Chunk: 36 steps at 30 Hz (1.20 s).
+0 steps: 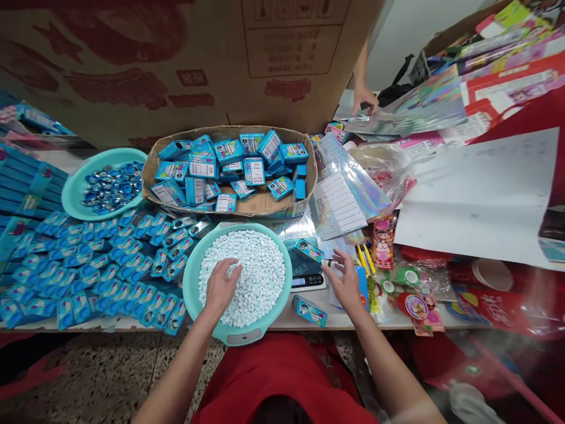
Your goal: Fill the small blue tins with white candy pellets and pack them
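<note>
My left hand point(223, 287) rests on small pale blue and white candies point(258, 265) in a turquoise basin point(288, 277). Its thumb and forefinger are apart, with no candy visible between them. My right hand point(345, 281) is open, its fingertips just right of a small digital scale point(304, 281). On the scale's platform lies a blue candy tin point(309, 250), near those fingers but apart from them. Another blue tin point(309, 311), with a round opening at one end, lies in front of the scale.
Rows of blue tins point(128, 259) cover the left side. Behind them stands a turquoise basin point(73, 191) of round metal caps. A cut-down carton point(311, 176) holds loose tins. A tall cardboard box point(212, 65) blocks the back. Another person's hand point(365, 99) touches shiny sheets.
</note>
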Each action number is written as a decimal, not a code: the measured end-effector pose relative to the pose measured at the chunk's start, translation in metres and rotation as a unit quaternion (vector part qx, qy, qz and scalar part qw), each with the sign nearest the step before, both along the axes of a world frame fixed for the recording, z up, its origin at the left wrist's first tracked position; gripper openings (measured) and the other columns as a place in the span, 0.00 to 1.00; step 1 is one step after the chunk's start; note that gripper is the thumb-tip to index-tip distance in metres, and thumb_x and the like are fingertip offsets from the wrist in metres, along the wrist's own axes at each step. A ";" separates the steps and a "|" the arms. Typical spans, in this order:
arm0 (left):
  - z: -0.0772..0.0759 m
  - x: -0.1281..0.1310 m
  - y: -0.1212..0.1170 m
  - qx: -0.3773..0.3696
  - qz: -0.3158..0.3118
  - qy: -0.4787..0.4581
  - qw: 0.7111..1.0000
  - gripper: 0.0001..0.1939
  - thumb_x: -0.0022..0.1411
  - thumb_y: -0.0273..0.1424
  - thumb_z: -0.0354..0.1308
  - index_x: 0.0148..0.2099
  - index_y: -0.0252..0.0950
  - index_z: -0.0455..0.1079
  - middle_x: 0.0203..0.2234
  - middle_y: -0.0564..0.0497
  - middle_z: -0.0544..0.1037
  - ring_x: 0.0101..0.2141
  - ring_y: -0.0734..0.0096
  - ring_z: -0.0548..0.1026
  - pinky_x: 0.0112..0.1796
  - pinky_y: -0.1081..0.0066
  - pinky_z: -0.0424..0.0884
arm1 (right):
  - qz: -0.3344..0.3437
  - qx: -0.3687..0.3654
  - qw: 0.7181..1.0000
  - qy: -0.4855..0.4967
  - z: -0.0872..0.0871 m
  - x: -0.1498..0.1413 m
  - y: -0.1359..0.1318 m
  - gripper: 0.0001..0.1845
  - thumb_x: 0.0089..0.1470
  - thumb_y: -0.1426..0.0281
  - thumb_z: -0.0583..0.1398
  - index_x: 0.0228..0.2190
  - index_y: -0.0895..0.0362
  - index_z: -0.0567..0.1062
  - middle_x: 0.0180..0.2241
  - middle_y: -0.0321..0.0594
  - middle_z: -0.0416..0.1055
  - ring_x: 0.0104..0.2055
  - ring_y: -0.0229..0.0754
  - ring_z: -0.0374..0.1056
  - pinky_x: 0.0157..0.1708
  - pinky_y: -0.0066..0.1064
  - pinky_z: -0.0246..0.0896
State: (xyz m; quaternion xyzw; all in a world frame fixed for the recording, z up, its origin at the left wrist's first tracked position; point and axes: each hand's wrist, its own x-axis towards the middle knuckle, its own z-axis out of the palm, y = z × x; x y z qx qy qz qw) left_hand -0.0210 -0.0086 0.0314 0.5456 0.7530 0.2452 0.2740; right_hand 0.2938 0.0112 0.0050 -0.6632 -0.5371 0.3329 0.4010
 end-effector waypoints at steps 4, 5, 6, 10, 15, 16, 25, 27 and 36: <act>0.001 0.005 0.002 -0.015 -0.011 0.008 1.000 0.16 0.58 0.41 0.49 0.41 0.38 0.71 0.40 0.46 0.75 0.44 0.59 0.71 0.47 0.62 0.66 | -0.050 -0.021 0.998 0.014 0.007 0.020 -0.022 0.21 0.51 0.57 0.58 0.44 0.56 0.69 0.43 0.48 0.68 0.44 0.46 0.67 0.43 0.45 0.66; 0.002 0.007 0.003 -0.015 -0.014 0.007 1.000 0.16 0.58 0.41 0.49 0.41 0.38 0.71 0.40 0.46 0.75 0.44 0.59 0.71 0.47 0.62 0.66 | -0.059 -0.025 0.998 0.012 0.007 0.024 -0.027 0.21 0.51 0.57 0.59 0.43 0.56 0.70 0.42 0.48 0.68 0.43 0.46 0.68 0.42 0.45 0.66; 0.002 0.009 0.003 -0.015 -0.016 0.006 1.000 0.16 0.58 0.41 0.49 0.41 0.38 0.71 0.40 0.46 0.75 0.44 0.59 0.71 0.47 0.62 0.66 | -0.067 -0.027 0.997 0.012 0.006 0.027 -0.032 0.20 0.50 0.57 0.59 0.41 0.57 0.70 0.42 0.48 0.68 0.42 0.46 0.68 0.42 0.45 0.66; 0.003 0.017 0.005 -0.025 -0.017 0.006 1.000 0.16 0.58 0.41 0.48 0.41 0.38 0.71 0.40 0.47 0.75 0.44 0.59 0.72 0.47 0.62 0.66 | -0.087 -0.023 0.996 0.023 0.003 0.034 -0.045 0.20 0.48 0.57 0.60 0.39 0.57 0.72 0.39 0.47 0.70 0.40 0.46 0.68 0.39 0.43 0.68; 0.004 0.023 0.005 -0.037 -0.018 -0.005 0.999 0.16 0.58 0.41 0.48 0.41 0.39 0.71 0.41 0.47 0.76 0.42 0.60 0.73 0.45 0.62 0.67 | -0.086 -0.010 0.996 0.035 0.008 0.031 -0.046 0.18 0.48 0.57 0.61 0.37 0.56 0.73 0.38 0.46 0.71 0.39 0.45 0.69 0.39 0.43 0.68; 0.004 0.023 0.004 -0.039 -0.017 -0.007 0.999 0.16 0.58 0.41 0.49 0.41 0.39 0.71 0.41 0.47 0.76 0.41 0.61 0.73 0.44 0.62 0.67 | -0.083 -0.008 0.996 0.035 0.009 0.030 -0.044 0.18 0.48 0.57 0.61 0.37 0.56 0.73 0.38 0.46 0.71 0.39 0.45 0.69 0.39 0.43 0.68; 0.006 0.019 -0.002 -0.063 0.001 -0.027 0.998 0.16 0.57 0.42 0.49 0.40 0.39 0.70 0.39 0.48 0.77 0.38 0.61 0.75 0.42 0.63 0.68 | -0.073 -0.023 0.996 0.044 0.007 0.023 -0.039 0.18 0.46 0.57 0.62 0.35 0.57 0.73 0.37 0.46 0.72 0.38 0.46 0.70 0.40 0.44 0.68; 0.007 0.018 -0.004 -0.068 0.006 -0.029 0.997 0.16 0.57 0.42 0.49 0.40 0.39 0.70 0.39 0.48 0.78 0.38 0.61 0.75 0.42 0.63 0.68 | -0.066 -0.026 0.996 0.046 0.006 0.021 -0.038 0.18 0.47 0.57 0.62 0.35 0.57 0.73 0.38 0.46 0.72 0.38 0.45 0.70 0.40 0.43 0.68; 0.001 0.014 -0.010 -0.064 -0.024 0.013 0.998 0.14 0.61 0.38 0.48 0.43 0.39 0.70 0.39 0.49 0.76 0.39 0.63 0.74 0.42 0.65 0.68 | -0.022 -0.024 0.999 0.042 0.003 0.010 -0.030 0.16 0.48 0.58 0.61 0.36 0.56 0.74 0.37 0.44 0.72 0.38 0.45 0.69 0.41 0.43 0.68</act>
